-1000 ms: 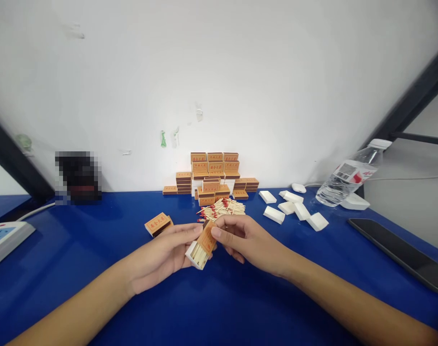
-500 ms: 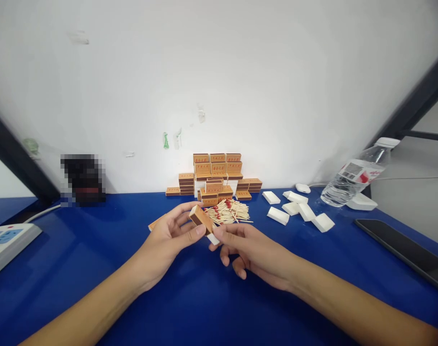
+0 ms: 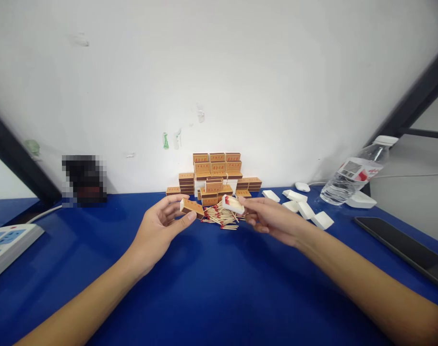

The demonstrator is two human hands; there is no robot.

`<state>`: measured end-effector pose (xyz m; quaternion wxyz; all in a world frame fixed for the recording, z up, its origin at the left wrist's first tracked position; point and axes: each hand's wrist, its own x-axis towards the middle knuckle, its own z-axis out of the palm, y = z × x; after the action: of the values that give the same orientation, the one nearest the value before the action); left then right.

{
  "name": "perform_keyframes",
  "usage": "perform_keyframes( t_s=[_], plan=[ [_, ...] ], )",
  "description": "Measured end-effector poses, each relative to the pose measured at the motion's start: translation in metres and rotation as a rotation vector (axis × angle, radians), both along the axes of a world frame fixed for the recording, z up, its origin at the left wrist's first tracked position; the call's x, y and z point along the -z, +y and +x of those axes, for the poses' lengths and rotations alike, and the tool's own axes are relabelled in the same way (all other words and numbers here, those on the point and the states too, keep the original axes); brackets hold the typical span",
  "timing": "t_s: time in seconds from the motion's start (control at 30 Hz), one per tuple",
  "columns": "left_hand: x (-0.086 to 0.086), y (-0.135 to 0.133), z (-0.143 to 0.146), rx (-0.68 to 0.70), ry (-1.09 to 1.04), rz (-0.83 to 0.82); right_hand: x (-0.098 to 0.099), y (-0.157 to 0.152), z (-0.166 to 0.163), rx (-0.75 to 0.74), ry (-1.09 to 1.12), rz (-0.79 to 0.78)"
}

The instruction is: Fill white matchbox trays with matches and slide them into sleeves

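Note:
Between thumb and fingers, my left hand [image 3: 164, 218] grips a brown matchbox sleeve [image 3: 192, 208]. My right hand [image 3: 267, 214] pinches a white matchbox tray [image 3: 233, 204] by its right end; red-tipped matches show inside it. The tray is apart from the sleeve and tilted above a heap of loose matches [image 3: 219, 217] on the blue table [image 3: 219, 288]. Behind the heap, orange-brown matchboxes [image 3: 218, 167] are stacked against the wall in a stepped structure.
Several white matchbox trays [image 3: 305, 210] lie to the right, near a white earphone case [image 3: 302, 187]. A tilted water bottle [image 3: 356, 173] and a black phone [image 3: 402, 250] are farther right. At the left are a power strip [image 3: 13, 247] and a blurred dark object [image 3: 85, 180].
The tray has come out of the sleeve. My right hand has carried it up and right over the loose matches, while my left hand has shifted slightly left with the sleeve.

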<state>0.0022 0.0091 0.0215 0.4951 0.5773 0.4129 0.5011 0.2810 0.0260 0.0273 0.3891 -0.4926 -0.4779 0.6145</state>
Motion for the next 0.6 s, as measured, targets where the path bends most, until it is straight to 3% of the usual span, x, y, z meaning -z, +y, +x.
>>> perform_keyframes(
  t_s=[0.13, 0.27, 0.6],
  plan=[
    [0.000, -0.004, 0.003, 0.000, 0.082, 0.002, 0.001, 0.021, 0.030, 0.180, -0.183, 0.088],
    [-0.002, -0.009, 0.007, 0.077, 0.095, 0.008, 0.005, 0.026, 0.038, 0.235, -0.285, 0.169],
    [0.008, -0.026, 0.022, 0.228, 0.306, 0.044, 0.022, 0.025, -0.001, 0.125, -0.351, 0.477]
  ],
)
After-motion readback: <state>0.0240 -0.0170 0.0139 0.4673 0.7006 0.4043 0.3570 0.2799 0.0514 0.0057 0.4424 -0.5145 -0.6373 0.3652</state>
